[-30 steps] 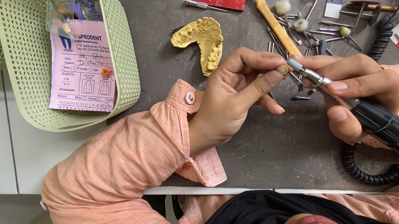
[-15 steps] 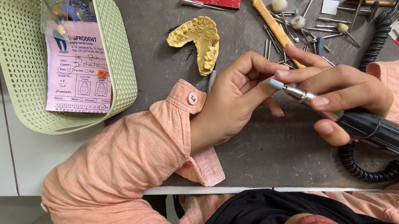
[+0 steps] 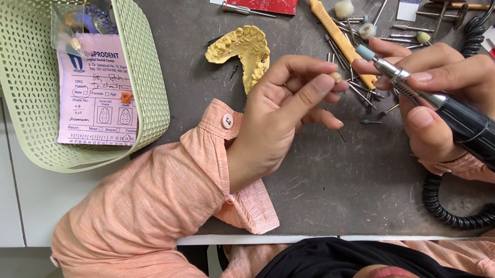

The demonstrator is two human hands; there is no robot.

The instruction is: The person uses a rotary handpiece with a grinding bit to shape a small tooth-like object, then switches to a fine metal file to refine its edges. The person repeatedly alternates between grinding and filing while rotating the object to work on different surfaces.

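Head view: looking down on a grey desk (image 3: 334, 171) with both hands working close together at its middle.
Small piece: a tiny pale bit (image 3: 337, 76) pinched between thumb and fingertips of the left hand (image 3: 278, 120); too small to tell exactly what it is.
Left hand: closed narrowly on that piece, raised just above the desk, sleeve cuff resting near the desk edge.
Handpiece: a black rotary handpiece (image 3: 463, 128) with a metal nose, its tip close beside the pinched piece, not clearly touching.
Right hand: the right hand (image 3: 449, 90) is wrapped around the handpiece in a pen-like grip, thumb along the body.
Cord: a coiled black cord (image 3: 457, 210) runs from the handpiece's rear near the desk's front edge.
Step in hand: by my reading, bringing tool tip and piece together, either for trimming or fitting.
Next move calls for: steady hands and fine alignment, since the piece is tiny and could slip.
Nearby: scattered burs (image 3: 361, 92), a yellow-handled brush (image 3: 319, 4), a yellow dental cast (image 3: 245, 51).
Farther off: a green mesh basket (image 3: 139, 63) holding a pink form (image 3: 93, 91), well apart to the left.
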